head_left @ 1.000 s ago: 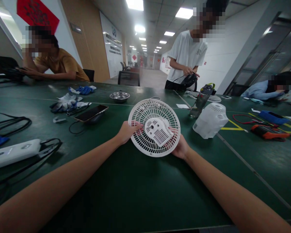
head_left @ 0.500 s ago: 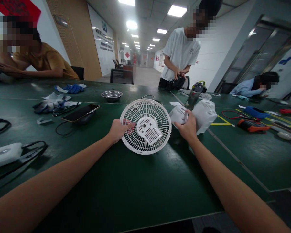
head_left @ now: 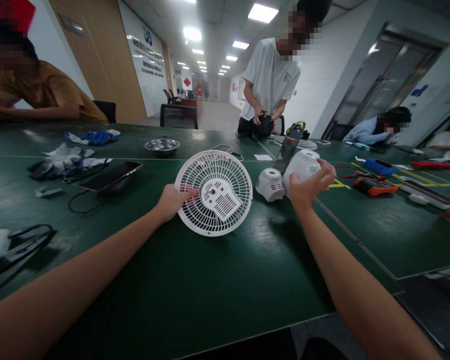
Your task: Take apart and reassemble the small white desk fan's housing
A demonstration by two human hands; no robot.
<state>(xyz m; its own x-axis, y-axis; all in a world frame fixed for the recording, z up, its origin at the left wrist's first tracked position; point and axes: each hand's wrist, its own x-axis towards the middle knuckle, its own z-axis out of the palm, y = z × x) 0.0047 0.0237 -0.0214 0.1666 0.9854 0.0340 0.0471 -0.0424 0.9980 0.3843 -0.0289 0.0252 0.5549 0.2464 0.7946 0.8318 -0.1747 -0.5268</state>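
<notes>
My left hand [head_left: 173, 201] grips the left rim of a round white fan grille [head_left: 228, 222], thumb in front, and holds it tilted up above the table. A slotted white plate [head_left: 222, 197] sits at the grille's middle. My right hand [head_left: 309, 186] is wrapped around a larger white plastic housing [head_left: 299, 165], its fingers over the far right side. Just left of that housing, a smaller vented white plastic cover [head_left: 270, 185] stands on the table, apart from both hands.
A dark bottle [head_left: 287, 150] stands behind the housing. Farther left are a metal bowl [head_left: 162, 146], a phone [head_left: 111, 176] and gloves [head_left: 62, 160]. An orange multimeter [head_left: 375, 187] lies to the right. A person in a white shirt [head_left: 272, 75] stands across the green table [head_left: 225, 285], handling a dark object.
My right hand has let go of the smaller white cover, which now stands on the table, and has moved right onto the larger housing. My left hand still holds the grille.
</notes>
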